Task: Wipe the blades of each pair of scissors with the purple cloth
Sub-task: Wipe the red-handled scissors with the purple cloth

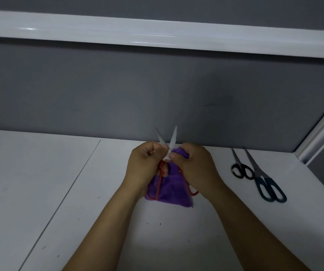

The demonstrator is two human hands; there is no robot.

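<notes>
My left hand (144, 163) grips a pair of red-handled scissors (172, 139) near the pivot, its blades spread open and pointing up and away from me. My right hand (193, 163) pinches the purple cloth (169, 189) against the base of the right blade. The cloth hangs down between my hands to the white table, and the thin red handles show over it. Two more pairs lie on the table to the right: small black-handled scissors (242, 170) and larger blue-handled scissors (268, 187), both closed.
The white table (59, 192) has a seam running diagonally on its left part. A grey partition wall (118, 90) with a white rail stands close behind the table. A white frame edge closes off the right corner.
</notes>
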